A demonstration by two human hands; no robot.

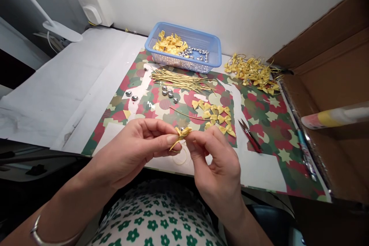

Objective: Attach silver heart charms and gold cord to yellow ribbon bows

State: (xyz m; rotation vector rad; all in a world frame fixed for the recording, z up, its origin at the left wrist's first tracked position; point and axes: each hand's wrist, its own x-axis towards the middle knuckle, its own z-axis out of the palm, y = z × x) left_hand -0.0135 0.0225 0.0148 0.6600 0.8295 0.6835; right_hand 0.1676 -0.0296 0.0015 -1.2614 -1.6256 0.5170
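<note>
Between thumb and fingers, my left hand pinches a yellow ribbon bow with a small silver bell at its middle. My right hand is closed at the bow's right side, its fingertips pressed against it. A thin gold cord loops below the bow between the hands. Just beyond them, several loose yellow bows lie in rows on the patterned sheet. One gold cord strand stretches toward those bows. Several silver bells sit in a small cluster, with two more bells farther left.
A blue basket holding bows and bells stands against the wall. Cut gold cords lie before it. Finished bows with bells are heaped at back right. Red-handled scissors lie right of my hands, near a cardboard box.
</note>
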